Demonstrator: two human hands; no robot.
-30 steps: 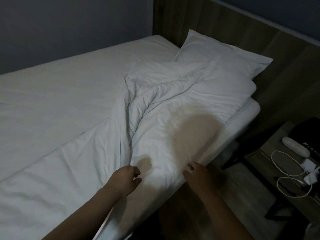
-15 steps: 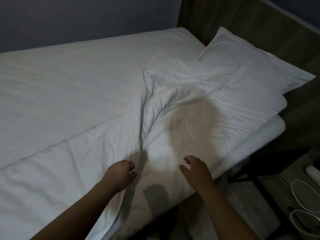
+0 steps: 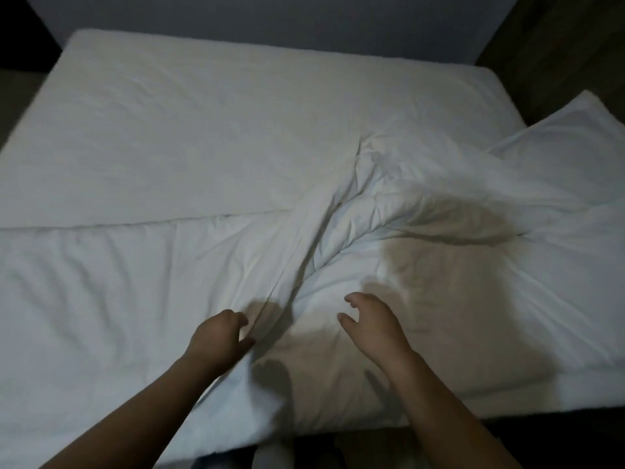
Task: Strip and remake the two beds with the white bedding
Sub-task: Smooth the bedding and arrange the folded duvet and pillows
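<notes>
A bed with a white fitted sheet (image 3: pixel 203 130) fills the view. A white duvet (image 3: pixel 422 265) lies rumpled across its near half, with a long fold running from the middle toward me. A white pillow (image 3: pixel 575 137) lies at the right end, partly under the duvet. My left hand (image 3: pixel 220 336) grips the near end of the fold, with cloth showing between its curled fingers and thumb. To the right of the fold, my right hand (image 3: pixel 372 326) is just over the duvet with its fingers spread and loosely bent, holding nothing.
A dark wall (image 3: pixel 304 22) runs behind the bed and a wooden headboard panel (image 3: pixel 558 45) stands at the right. The mattress's near edge (image 3: pixel 507 411) drops to dark floor by my legs.
The view has swung left, so the bedside table is out of sight. Both hands have moved further onto the duvet, and the left hand now grips the fold.
</notes>
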